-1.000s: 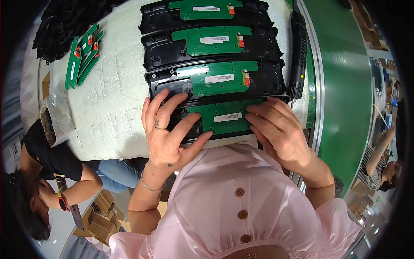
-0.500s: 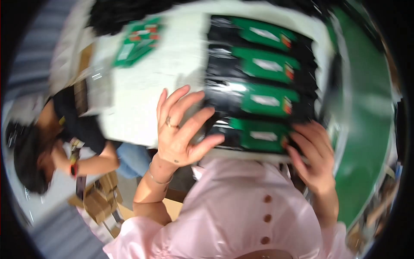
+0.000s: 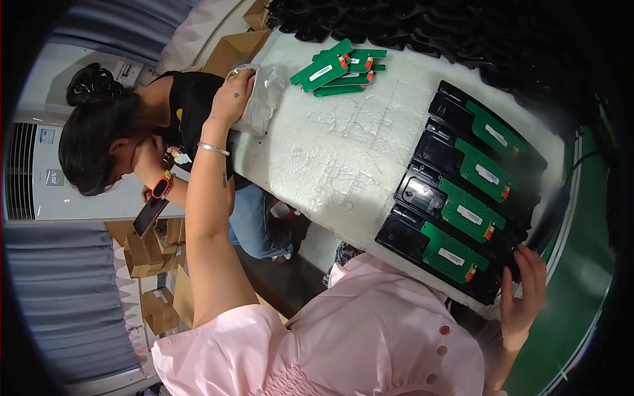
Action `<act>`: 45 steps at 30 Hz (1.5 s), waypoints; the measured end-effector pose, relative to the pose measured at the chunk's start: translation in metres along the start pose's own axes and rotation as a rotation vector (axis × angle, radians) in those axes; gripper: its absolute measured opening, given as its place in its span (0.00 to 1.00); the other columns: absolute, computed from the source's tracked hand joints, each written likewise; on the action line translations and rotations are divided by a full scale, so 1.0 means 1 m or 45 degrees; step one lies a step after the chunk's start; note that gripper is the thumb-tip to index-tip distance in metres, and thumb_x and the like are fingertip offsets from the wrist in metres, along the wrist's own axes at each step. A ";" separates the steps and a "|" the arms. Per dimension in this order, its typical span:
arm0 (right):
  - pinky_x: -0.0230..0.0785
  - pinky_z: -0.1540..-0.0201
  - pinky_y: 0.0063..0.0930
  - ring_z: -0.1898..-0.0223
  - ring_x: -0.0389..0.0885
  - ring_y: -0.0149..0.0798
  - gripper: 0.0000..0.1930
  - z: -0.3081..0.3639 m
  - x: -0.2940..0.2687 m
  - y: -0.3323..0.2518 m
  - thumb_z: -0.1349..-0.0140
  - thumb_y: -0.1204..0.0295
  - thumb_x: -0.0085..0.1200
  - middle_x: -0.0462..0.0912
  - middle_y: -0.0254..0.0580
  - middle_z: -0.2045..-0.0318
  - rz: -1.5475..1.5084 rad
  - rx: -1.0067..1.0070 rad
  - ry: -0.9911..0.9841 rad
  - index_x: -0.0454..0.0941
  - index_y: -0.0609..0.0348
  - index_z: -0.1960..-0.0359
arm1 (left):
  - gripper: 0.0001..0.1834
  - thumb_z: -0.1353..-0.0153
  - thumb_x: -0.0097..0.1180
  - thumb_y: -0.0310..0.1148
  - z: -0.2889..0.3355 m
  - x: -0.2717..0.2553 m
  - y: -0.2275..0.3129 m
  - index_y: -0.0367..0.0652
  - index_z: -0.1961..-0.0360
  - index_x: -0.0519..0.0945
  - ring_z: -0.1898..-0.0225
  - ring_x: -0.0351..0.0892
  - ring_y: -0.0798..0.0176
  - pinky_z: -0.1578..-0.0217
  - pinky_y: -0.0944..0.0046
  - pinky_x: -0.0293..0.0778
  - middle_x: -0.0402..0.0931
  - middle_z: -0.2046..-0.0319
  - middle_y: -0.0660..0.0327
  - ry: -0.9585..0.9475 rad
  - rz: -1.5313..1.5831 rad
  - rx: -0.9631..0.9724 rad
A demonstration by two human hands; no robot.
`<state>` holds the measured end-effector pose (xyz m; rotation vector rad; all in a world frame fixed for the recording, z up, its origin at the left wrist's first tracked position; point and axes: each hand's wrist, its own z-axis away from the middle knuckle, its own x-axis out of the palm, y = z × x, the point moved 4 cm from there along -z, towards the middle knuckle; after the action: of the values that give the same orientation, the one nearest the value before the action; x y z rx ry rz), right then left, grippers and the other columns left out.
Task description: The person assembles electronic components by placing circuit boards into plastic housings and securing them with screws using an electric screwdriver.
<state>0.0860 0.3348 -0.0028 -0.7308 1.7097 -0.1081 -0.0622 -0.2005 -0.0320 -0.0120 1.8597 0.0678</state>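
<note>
My left hand [image 3: 233, 98] is stretched to the far left, its fingers closed over the rim of a clear plastic bag [image 3: 259, 109]; the bag's contents cannot be made out. At the table's right side, several black plastic housings [image 3: 404, 231] lie in a row, each with a green circuit board [image 3: 454, 254] on it. The boards carry a white label and small red-orange parts. My right hand [image 3: 525, 287] rests at the right ends of the two nearest housings, fingers apart and holding nothing.
Loose green circuit boards [image 3: 330, 69] are piled on the white foam-covered table [image 3: 330, 158]. Black housings [image 3: 422, 26] are heaped along the far edge. A co-worker [image 3: 112, 125] sits at the left, holding a phone [image 3: 150, 214]. Cardboard boxes [image 3: 148, 254] stand beyond.
My left hand has moved from beside the housings leftward to the plastic bag. My right hand stays by the housings' right ends. The whole view has turned toward the left.
</note>
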 end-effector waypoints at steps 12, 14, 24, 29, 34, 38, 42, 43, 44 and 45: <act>0.62 0.51 0.33 0.55 0.72 0.47 0.15 -0.011 -0.020 0.026 0.53 0.85 0.52 0.75 0.49 0.59 0.085 0.071 0.009 0.73 0.68 0.60 | 0.11 0.40 0.46 0.34 -0.001 -0.002 -0.042 0.37 0.71 0.75 0.85 0.62 0.73 0.87 0.74 0.58 0.66 0.85 0.66 -0.198 1.180 -0.907; 0.62 0.51 0.33 0.54 0.72 0.47 0.15 -0.018 -0.026 0.037 0.52 0.85 0.52 0.75 0.49 0.58 0.120 0.098 0.084 0.73 0.67 0.59 | 0.09 0.36 0.41 0.34 0.001 0.005 -0.040 0.40 0.71 0.66 0.87 0.51 0.77 0.91 0.80 0.44 0.57 0.84 0.69 -0.296 1.960 -1.218; 0.63 0.69 0.23 0.75 0.67 0.32 0.34 -0.028 -0.008 0.151 0.49 0.62 0.58 0.71 0.39 0.75 0.058 0.683 0.175 0.58 0.58 0.41 | 0.14 0.34 0.37 0.38 0.005 0.014 -0.036 0.37 0.67 0.68 0.85 0.51 0.78 0.91 0.80 0.43 0.57 0.82 0.69 -0.305 2.468 -1.357; 0.62 0.69 0.22 0.73 0.66 0.29 0.36 -0.029 -0.002 0.156 0.51 0.63 0.59 0.68 0.36 0.74 0.006 0.745 0.192 0.58 0.64 0.42 | 0.09 0.37 0.38 0.26 0.011 0.016 -0.037 0.33 0.60 0.69 0.85 0.52 0.78 0.91 0.81 0.44 0.62 0.80 0.67 -0.206 2.719 -1.420; 0.60 0.62 0.16 0.66 0.70 0.26 0.33 -0.016 -0.001 0.164 0.51 0.68 0.56 0.73 0.38 0.62 -0.763 0.753 0.448 0.59 0.70 0.44 | 0.10 0.39 0.35 0.25 0.018 0.015 -0.052 0.30 0.64 0.67 0.76 0.61 0.67 0.85 0.77 0.58 0.65 0.70 0.54 -0.095 3.861 -1.125; 0.68 0.68 0.19 0.72 0.70 0.28 0.26 -0.001 -0.001 0.164 0.47 0.69 0.50 0.73 0.45 0.59 -1.516 1.051 0.594 0.62 0.63 0.46 | 0.17 0.37 0.31 0.28 0.018 0.016 -0.033 0.24 0.56 0.65 0.58 0.68 0.49 0.59 0.59 0.74 0.66 0.57 0.44 0.481 3.877 -1.343; 0.68 0.70 0.19 0.74 0.69 0.28 0.24 -0.012 -0.004 0.125 0.43 0.70 0.46 0.73 0.48 0.59 -1.806 1.120 0.462 0.58 0.54 0.43 | 0.17 0.35 0.29 0.27 0.019 0.009 -0.011 0.23 0.54 0.65 0.50 0.66 0.46 0.51 0.54 0.72 0.65 0.54 0.42 0.599 3.783 -1.161; 0.68 0.70 0.19 0.74 0.69 0.28 0.24 -0.012 -0.013 0.119 0.43 0.70 0.46 0.73 0.48 0.59 -1.795 1.104 0.483 0.58 0.54 0.43 | 0.17 0.35 0.29 0.27 0.019 0.005 0.000 0.23 0.54 0.65 0.50 0.66 0.46 0.51 0.54 0.72 0.65 0.54 0.42 0.579 3.807 -1.143; 0.67 0.71 0.19 0.75 0.68 0.28 0.24 -0.014 -0.019 0.117 0.43 0.70 0.46 0.72 0.48 0.59 -1.746 0.999 0.511 0.57 0.55 0.43 | 0.16 0.36 0.32 0.26 0.020 0.000 0.014 0.24 0.54 0.65 0.51 0.67 0.47 0.52 0.55 0.72 0.66 0.54 0.43 0.345 3.817 -1.034; 0.66 0.71 0.19 0.75 0.68 0.28 0.25 -0.016 -0.025 0.117 0.43 0.71 0.46 0.72 0.48 0.59 -1.694 0.901 0.532 0.56 0.56 0.43 | 0.14 0.36 0.34 0.24 0.021 -0.004 0.031 0.24 0.54 0.65 0.52 0.69 0.49 0.52 0.56 0.73 0.67 0.54 0.43 0.122 3.806 -0.933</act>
<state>0.0257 0.4361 -0.0292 -1.2027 1.1133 -1.7684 -0.0427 -0.1682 -0.0331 2.0400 0.1336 2.4797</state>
